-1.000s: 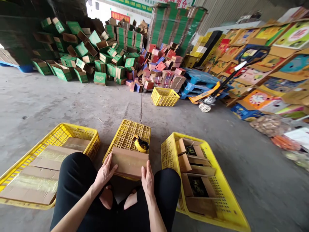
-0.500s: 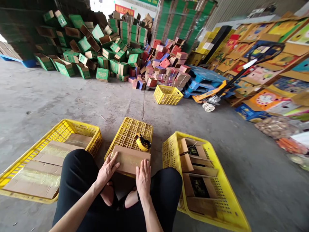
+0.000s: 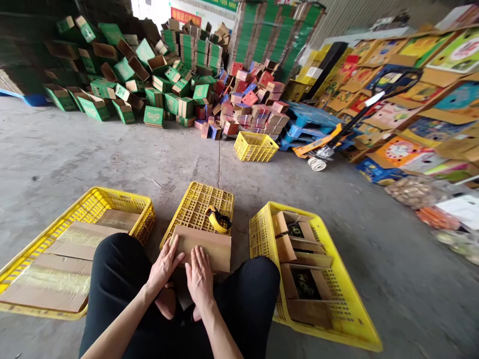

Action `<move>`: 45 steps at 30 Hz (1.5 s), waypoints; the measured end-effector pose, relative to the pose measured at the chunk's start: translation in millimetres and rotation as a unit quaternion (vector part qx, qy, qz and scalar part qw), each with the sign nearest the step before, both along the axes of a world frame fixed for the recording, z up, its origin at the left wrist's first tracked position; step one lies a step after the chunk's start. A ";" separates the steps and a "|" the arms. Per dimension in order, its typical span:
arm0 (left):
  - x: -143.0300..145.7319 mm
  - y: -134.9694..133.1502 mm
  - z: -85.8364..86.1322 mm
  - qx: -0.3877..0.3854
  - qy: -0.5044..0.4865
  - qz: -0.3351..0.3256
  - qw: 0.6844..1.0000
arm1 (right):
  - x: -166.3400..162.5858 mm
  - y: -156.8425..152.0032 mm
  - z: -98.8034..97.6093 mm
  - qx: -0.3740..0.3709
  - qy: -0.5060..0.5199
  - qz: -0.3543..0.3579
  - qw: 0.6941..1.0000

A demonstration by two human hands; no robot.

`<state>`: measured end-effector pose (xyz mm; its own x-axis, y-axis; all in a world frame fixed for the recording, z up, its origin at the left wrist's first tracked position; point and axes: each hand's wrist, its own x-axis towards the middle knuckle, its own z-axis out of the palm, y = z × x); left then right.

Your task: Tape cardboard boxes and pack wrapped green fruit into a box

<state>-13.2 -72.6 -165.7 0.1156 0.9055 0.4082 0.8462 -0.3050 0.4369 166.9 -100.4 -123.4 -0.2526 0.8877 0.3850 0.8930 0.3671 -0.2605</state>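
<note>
Both grips (image 3: 162, 268) (image 3: 200, 279) on carton (image 3: 218, 249), blurry-lettered red banner (image 3: 186, 16)

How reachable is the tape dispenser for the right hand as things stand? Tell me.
Likely yes: the tape dispenser lies uncovered on the yellow crate, just beyond the cardboard box where the right hand rests flat.

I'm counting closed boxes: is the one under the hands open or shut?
Shut on top: the box, under left hand and right hand, shows no raised flaps.
</note>
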 end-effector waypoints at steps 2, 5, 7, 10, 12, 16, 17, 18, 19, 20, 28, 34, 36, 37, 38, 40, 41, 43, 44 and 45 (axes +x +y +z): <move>0.1 0.4 -1.9 -0.027 -0.009 0.004 1.000 | 20.5 -6.5 0.5 0.016 0.000 -0.011 1.000; -0.6 1.7 -5.0 -0.061 -0.029 0.010 0.998 | 57.4 -13.9 2.6 0.039 0.004 -0.030 0.999; -1.7 2.9 -7.2 -0.067 -0.039 0.007 0.997 | 75.7 -12.4 7.9 0.044 0.012 -0.033 0.998; -3.6 4.3 -10.5 -0.064 -0.045 0.007 0.997 | 84.4 3.2 22.1 0.020 0.017 -0.027 0.999; -4.3 5.0 -12.1 -0.065 -0.044 0.007 0.997 | 81.4 18.7 32.9 -0.017 0.007 -0.029 0.999; -3.8 5.6 -12.5 -0.059 -0.035 0.011 0.998 | 77.9 40.4 46.7 -0.065 0.004 0.042 0.997; -3.4 5.7 -11.8 -0.054 -0.033 0.012 0.998 | 79.6 41.9 47.9 -0.070 0.010 0.057 0.996; -2.8 5.7 -11.0 -0.049 -0.031 0.014 0.998 | 82.0 42.0 48.5 -0.075 0.015 0.070 0.995; -2.2 5.6 -10.0 -0.045 -0.029 0.016 0.998 | 84.9 41.0 48.5 -0.078 0.019 0.080 0.993; -1.6 5.5 -8.9 -0.042 -0.028 0.018 0.999 | 88.0 39.4 48.4 -0.080 0.022 0.090 0.992; -1.2 3.6 -7.9 -0.061 -0.038 0.019 0.997 | 100.7 29.3 48.8 -0.079 0.028 0.128 0.988; -2.5 5.0 -8.7 -0.088 -0.055 0.022 0.994 | 94.6 38.2 49.8 -0.080 0.021 0.111 0.990; -2.3 5.1 -7.3 -0.093 -0.059 0.022 0.994 | 91.0 43.0 50.4 -0.081 0.009 0.101 0.992; -2.2 4.8 -6.5 -0.093 -0.060 0.021 0.994 | 90.0 44.8 50.7 -0.082 0.006 0.099 0.992; -2.0 4.4 -5.7 -0.093 -0.061 0.020 0.994 | 89.9 45.9 50.9 -0.084 0.008 0.100 0.991; -1.7 3.2 -4.2 -0.097 -0.061 0.022 0.993 | 92.4 45.5 50.7 -0.087 0.020 0.111 0.990; -1.4 2.7 -3.3 -0.101 -0.060 0.027 0.993 | 94.6 43.9 50.1 -0.086 0.030 0.119 0.989; 0.0 2.2 -1.0 -0.101 -0.053 0.042 0.993 | 99.5 38.5 47.4 -0.080 0.056 0.132 0.987; 1.4 2.4 0.6 -0.092 -0.046 0.049 0.994 | 101.4 35.0 45.2 -0.073 0.068 0.134 0.986; 3.4 2.7 2.4 -0.076 -0.035 0.053 0.995 | 102.5 31.3 42.5 -0.065 0.078 0.134 0.986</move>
<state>-9.8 -69.9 -163.3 -0.0086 0.9631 0.2690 0.8357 -0.1407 0.5308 269.3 -69.1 -80.9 -0.4306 0.8422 0.3245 0.7140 0.5378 -0.4483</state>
